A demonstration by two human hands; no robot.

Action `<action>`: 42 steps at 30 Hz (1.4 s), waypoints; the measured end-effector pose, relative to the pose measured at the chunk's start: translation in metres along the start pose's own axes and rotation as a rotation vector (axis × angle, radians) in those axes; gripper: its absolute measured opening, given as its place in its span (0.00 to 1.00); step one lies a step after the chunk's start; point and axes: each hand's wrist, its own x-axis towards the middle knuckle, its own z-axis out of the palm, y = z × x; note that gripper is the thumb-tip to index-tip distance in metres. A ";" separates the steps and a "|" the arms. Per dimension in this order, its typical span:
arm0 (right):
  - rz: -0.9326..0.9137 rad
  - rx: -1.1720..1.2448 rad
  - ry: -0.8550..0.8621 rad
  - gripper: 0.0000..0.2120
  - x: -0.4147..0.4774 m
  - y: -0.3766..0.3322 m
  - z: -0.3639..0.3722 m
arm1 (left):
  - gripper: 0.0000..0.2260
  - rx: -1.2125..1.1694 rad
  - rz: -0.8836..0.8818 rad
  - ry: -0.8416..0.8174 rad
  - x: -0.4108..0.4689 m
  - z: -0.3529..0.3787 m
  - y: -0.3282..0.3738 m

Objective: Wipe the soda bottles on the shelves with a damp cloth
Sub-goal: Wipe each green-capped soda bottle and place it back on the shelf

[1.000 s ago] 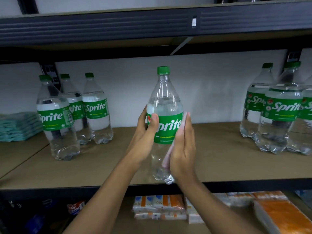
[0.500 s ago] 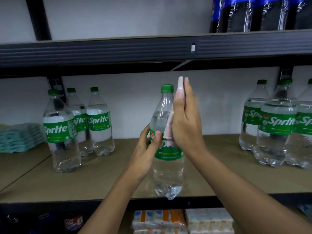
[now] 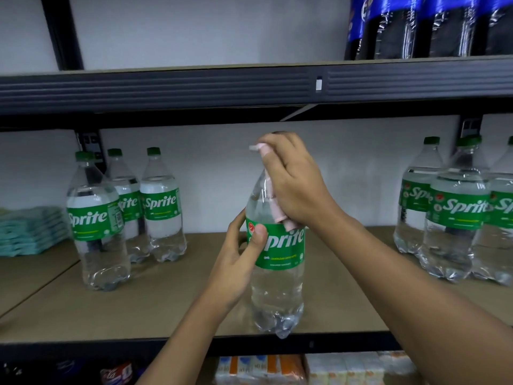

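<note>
The middle shelf [image 3: 180,301] is a tan board with a black front rail. At its far left lies a stack of teal cloths [image 3: 30,232]. Just right of the stack, three soda bottles [image 3: 161,207] with green labels stand upright, close together. A second group of bottles [image 3: 455,212] stands at the right end. The upper shelf [image 3: 194,88] carries dark bottles [image 3: 433,26] with blue labels at the right.

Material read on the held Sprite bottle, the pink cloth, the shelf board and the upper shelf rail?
Sprite bottle: clear glossy plastic, likely PET; see-through, highlights, lobed moulded base.
Pink cloth: soft matte fabric; it folds and droops under the right hand.
Shelf board: matte tan, perhaps fibreboard; no grain shows.
Upper shelf rail: dark ribbed metal, probably painted.
</note>
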 end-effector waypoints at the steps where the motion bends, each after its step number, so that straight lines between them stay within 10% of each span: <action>1: 0.032 0.038 0.002 0.11 0.001 0.001 0.000 | 0.33 -0.006 0.004 -0.001 0.000 0.001 -0.001; 14: 0.285 0.256 0.300 0.18 -0.119 0.040 0.042 | 0.32 -0.025 0.029 0.045 0.000 0.008 -0.005; 24: 0.549 0.287 0.198 0.16 -0.178 0.061 0.035 | 0.25 -0.060 0.061 0.111 -0.019 0.024 -0.025; 35: 0.488 -0.808 -0.458 0.20 -0.168 0.105 -0.045 | 0.30 -0.095 0.080 0.084 -0.023 0.023 -0.033; 42: 0.561 -0.914 -0.558 0.21 -0.190 0.128 -0.035 | 0.33 -0.089 0.083 0.079 -0.024 0.023 -0.034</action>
